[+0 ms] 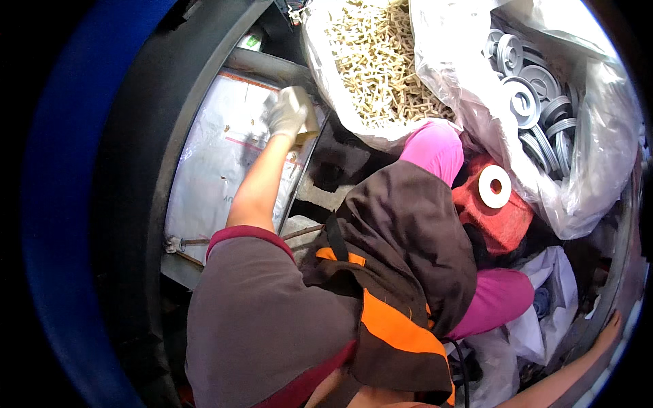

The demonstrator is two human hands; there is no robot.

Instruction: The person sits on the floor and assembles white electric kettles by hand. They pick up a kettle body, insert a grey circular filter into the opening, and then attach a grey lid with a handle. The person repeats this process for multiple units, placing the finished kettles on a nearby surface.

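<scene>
My left hand (289, 112), in a whitish work glove, is closed over the far right part of a white-covered panel (204, 170) with reddish lines and small dark marks. A tan, flat-looking piece (309, 129) shows beside and under the glove, and its kind is unclear. At the lower right, my bare right forearm (568, 377) reaches out. The right hand (609, 333) is at the curved rim (629, 272), and its fingers are only partly visible.
A bag of small beige pieces (381, 61) stands at the far middle. Right of it, a clear plastic bag (592, 197) holds grey round plastic parts (537, 92). A white ring (494, 187) lies on something red (500, 221) near my legs. White plastic sheeting (544, 279) is crumpled below.
</scene>
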